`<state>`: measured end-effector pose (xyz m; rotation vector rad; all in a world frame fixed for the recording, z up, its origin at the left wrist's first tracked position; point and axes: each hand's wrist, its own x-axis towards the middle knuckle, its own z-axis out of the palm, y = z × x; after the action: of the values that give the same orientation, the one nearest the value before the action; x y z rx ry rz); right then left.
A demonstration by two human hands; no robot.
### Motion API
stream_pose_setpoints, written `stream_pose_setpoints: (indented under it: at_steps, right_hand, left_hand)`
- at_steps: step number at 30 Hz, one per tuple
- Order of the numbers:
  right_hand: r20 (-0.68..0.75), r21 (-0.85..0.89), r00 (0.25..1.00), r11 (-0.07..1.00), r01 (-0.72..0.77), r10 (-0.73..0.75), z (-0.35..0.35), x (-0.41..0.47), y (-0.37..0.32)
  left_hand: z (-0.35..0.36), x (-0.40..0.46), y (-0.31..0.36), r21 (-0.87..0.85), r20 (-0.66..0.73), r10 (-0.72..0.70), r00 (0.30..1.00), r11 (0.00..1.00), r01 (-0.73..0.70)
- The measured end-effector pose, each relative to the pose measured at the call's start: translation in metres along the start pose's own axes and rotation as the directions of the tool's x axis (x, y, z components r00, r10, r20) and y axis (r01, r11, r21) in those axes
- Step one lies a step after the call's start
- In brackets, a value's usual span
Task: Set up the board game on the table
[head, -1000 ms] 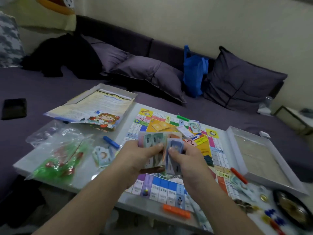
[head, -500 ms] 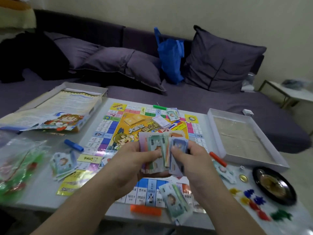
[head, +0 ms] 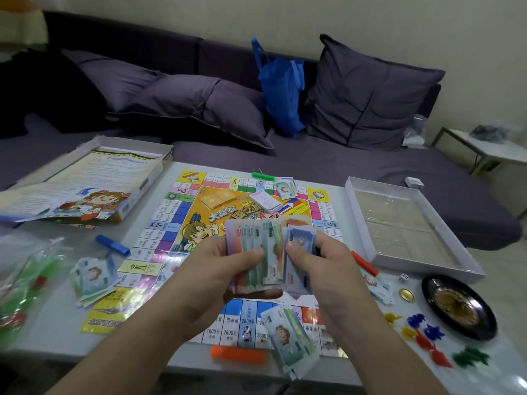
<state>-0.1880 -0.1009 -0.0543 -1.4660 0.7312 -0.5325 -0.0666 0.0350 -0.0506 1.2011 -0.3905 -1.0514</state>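
Left hand (head: 228,269) grips the fanned play money (head: 266,249); right hand (head: 322,260) pinches 1 blue note. Grip unchanged since 1 s ago; dealing is probably continuing.

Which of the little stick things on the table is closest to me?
The orange stick, lying at the near table edge just below the board. The blue, green and red sticks lie farther away.

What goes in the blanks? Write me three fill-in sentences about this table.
Both hands, left hand and right hand, hold a fan of play ____.
The roulette wheel sits at the table's ____ edge.
The die lies beside the empty white ____.
Missing words: money; right; box
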Motion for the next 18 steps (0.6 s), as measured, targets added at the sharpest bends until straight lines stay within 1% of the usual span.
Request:
stream_pose_setpoints:
  at_steps: [3, 8, 10, 13, 15, 18]
  right_hand:
    - [0.0, -0.006, 1.0, 1.0, 0.011, -0.011, 0.004, -0.003, 0.001]
    - [0.058, 0.041, 0.998, 0.999, -0.013, 0.011, 0.017, -0.007, 0.005]
    - [0.053, 0.04, 0.999, 0.999, -0.007, 0.005, 0.018, -0.006, 0.005]
    - [0.024, 0.015, 1.0, 1.0, 0.013, -0.014, 0.015, -0.004, 0.003]
    - [0.032, 0.017, 0.999, 1.0, 0.013, -0.013, 0.015, -0.004, 0.001]
    - [0.083, 0.049, 0.997, 0.999, 0.0, -0.004, 0.018, -0.005, 0.001]
  left_hand:
    - [-0.003, -0.004, -0.001, 0.057, -0.021, 0.046, 0.999, 0.997, -0.045]
    - [-0.003, -0.006, -0.006, 0.103, -0.1, 0.089, 0.991, 0.992, -0.079]
    - [-0.005, -0.006, -0.005, 0.084, -0.095, 0.069, 0.993, 0.995, -0.061]
    - [-0.008, -0.006, -0.002, 0.034, -0.052, 0.027, 0.998, 0.999, -0.026]
    - [-0.01, -0.006, -0.001, 0.077, -0.051, 0.043, 0.998, 0.996, -0.039]
    - [-0.01, -0.005, -0.001, 0.146, -0.086, 0.073, 0.994, 0.987, -0.06]
